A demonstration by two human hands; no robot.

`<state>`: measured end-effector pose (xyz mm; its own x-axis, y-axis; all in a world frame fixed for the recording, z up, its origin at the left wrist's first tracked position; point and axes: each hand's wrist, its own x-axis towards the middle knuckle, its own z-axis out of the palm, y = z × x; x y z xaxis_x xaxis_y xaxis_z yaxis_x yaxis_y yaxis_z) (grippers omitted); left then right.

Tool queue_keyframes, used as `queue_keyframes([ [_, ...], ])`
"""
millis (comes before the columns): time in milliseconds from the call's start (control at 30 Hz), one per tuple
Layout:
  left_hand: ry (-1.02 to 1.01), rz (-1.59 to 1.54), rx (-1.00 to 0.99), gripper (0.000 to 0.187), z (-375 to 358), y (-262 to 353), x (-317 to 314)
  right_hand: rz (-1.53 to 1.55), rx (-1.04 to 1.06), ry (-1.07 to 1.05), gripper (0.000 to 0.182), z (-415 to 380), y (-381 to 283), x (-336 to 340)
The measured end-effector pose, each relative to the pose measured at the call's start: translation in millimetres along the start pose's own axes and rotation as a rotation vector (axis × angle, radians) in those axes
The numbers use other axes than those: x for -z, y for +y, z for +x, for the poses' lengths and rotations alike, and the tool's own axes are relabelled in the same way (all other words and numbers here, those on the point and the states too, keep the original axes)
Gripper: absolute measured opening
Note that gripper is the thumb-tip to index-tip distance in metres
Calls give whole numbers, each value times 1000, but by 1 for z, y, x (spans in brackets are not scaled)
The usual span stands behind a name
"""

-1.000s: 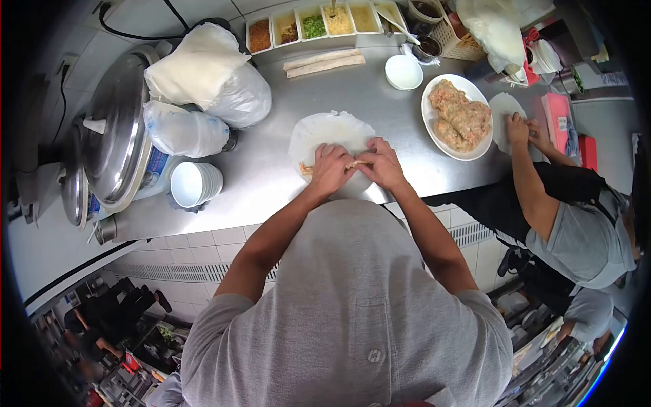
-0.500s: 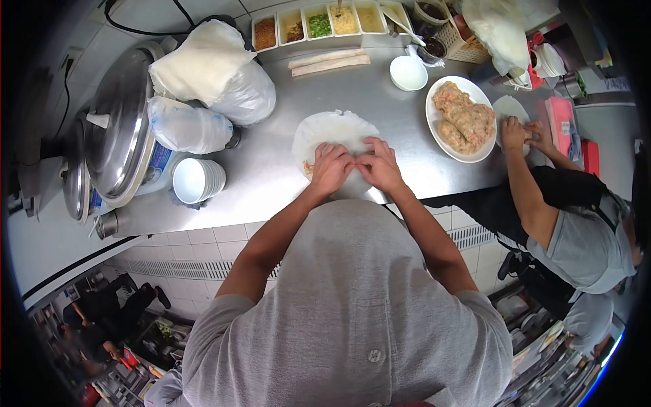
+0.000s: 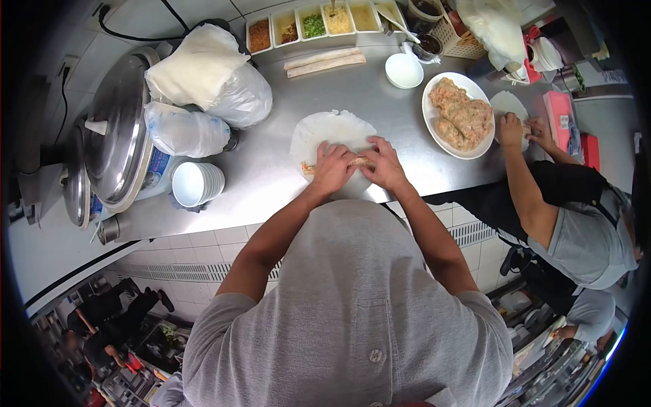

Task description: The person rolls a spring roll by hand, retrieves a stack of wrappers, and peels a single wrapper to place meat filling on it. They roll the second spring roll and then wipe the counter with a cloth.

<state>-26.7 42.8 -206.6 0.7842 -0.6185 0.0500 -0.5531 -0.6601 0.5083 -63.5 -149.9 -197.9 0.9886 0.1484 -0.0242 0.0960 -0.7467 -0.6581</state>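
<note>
White floor tiles point(image 3: 200, 243) and a slotted grate point(image 3: 169, 269) show below a brushed steel counter point(image 3: 254, 166), whose smooth grey surface catches a bright glare near its front edge. In the middle of the frame, a thin, round, pale wrapper point(image 3: 322, 127) with a ragged upper rim lies flat on the metal. Across its lower half runs a narrow, lumpy strip of filling point(image 3: 362, 161), pinkish and moist-looking, showing between the two hands and past the left one.

The left hand point(image 3: 333, 167) lies over the strip with fingers bent downward; the right hand point(image 3: 382, 165) curves over its right part, thumb side toward the left. Both touch the filling, but I cannot tell whether the fingers are pinching it or only pressing from above.

Right of centre, an oval white plate point(image 3: 430, 112) carries a mound of coarse, glistening minced mixture point(image 3: 468, 122), with a smooth white bowl point(image 3: 405, 71) near its upper left. At the top centre, two long, slim, floury rolls point(image 3: 325, 62) lie parallel below a row of rectangular white tubs point(image 3: 287, 42). Stacked white bowls point(image 3: 196, 184) and a shiny domed lid point(image 3: 112, 146) stand at the left. At the right, a co-worker's hands point(image 3: 512, 129) are at another pale wrapper sheet point(image 3: 505, 103).
</note>
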Motion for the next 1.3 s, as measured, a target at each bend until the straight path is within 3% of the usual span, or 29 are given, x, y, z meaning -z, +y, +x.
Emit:
queue_keyframes([
  [567,65,88,145,19,5,22,-6,99,218,17,24,5,27,2],
  [700,78,81,167,20,3,22,-11,110,151,-62,22,8,29,3],
  [1000,-52,137,198,29,7,27,-3,50,66,6,19,0,19,-2],
  [1200,37,129,208,25,8,32,-12,58,96,55,20,3,22,1],
  [1300,20,114,218,22,11,34,-15,48,55,-21,24,3,28,4],
])
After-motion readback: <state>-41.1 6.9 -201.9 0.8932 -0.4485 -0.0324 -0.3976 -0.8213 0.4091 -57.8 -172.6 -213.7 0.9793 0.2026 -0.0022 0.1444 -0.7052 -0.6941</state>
